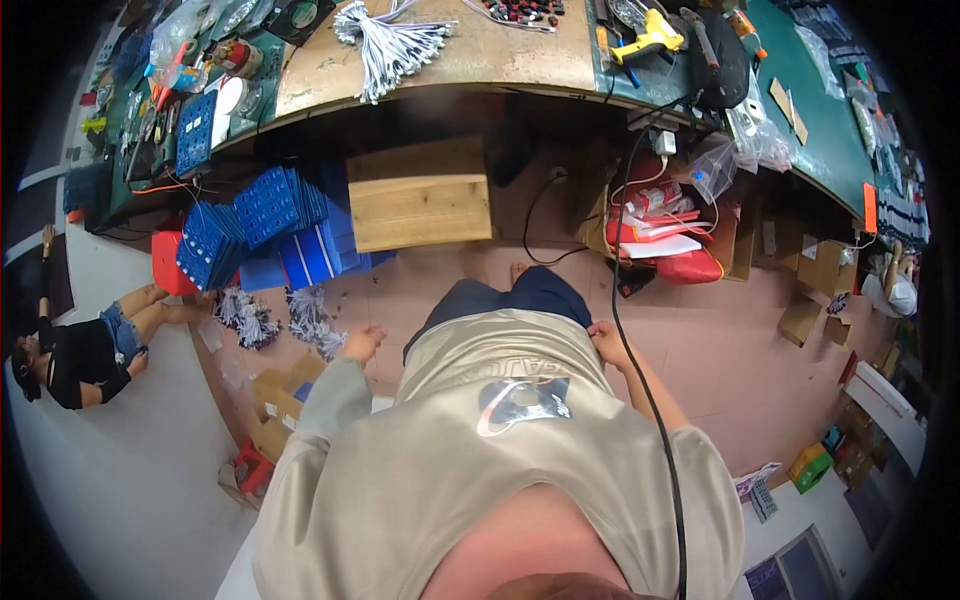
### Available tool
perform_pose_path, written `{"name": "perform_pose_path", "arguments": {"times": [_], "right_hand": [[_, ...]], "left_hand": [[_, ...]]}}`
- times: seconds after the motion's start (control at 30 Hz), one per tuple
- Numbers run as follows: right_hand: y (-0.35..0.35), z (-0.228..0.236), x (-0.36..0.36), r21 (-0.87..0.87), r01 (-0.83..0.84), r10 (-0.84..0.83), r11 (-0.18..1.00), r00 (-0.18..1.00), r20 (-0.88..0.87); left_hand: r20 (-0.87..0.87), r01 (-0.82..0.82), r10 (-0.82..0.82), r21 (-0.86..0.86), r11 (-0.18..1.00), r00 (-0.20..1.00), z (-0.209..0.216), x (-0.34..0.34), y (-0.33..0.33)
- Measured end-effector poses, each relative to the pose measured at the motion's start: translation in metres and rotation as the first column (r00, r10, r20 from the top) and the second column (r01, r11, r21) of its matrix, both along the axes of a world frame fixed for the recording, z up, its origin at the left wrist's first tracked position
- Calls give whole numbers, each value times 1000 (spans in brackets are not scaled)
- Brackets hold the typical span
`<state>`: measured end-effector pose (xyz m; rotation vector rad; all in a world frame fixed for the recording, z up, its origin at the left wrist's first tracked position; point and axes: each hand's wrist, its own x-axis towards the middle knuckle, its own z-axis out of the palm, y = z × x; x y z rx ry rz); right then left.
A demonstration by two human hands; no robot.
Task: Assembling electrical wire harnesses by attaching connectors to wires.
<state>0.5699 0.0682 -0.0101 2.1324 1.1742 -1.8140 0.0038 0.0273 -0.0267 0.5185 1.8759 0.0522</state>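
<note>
Left hand (364, 342) over the floor (700, 355), fingers half curled, no object seen in them; nearest are loose cables (312, 322) lying below the table's (510, 65) near edge. Right hand (606, 342) at the shirt (500, 450) hem, fingers bent, grip cannot be told. A white bundle (392, 48) reaches that near edge.

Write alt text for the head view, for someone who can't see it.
A person in a beige top, left hand held out and right hand near the hip, faces a workbench bearing white cables and a yellow glue gun. Blue panels and a boxy wooden piece sit lower; another person appears at left.
</note>
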Motion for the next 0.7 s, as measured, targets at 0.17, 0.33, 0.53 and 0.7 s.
{"name": "perform_pose_path", "arguments": {"times": [0.17,0.33,0.53,0.7], "right_hand": [[25,63,-37,3,2,-1,1000,996,-93],[44,82,-33,-68,-145,133,987,980,-146],[115,140,-30,-217,112,-169,970,949,-265],[108,107,8,-353,-30,-51,935,974,-220]], "left_hand": [[-135,208,-174,309,928,976,27,-37,122],[-464,381,-50,654,653,884,56,-22,261],[-658,541,172,717,439,733,111,-27,415],[-775,659,225,624,420,591,95,-60,504]]}}
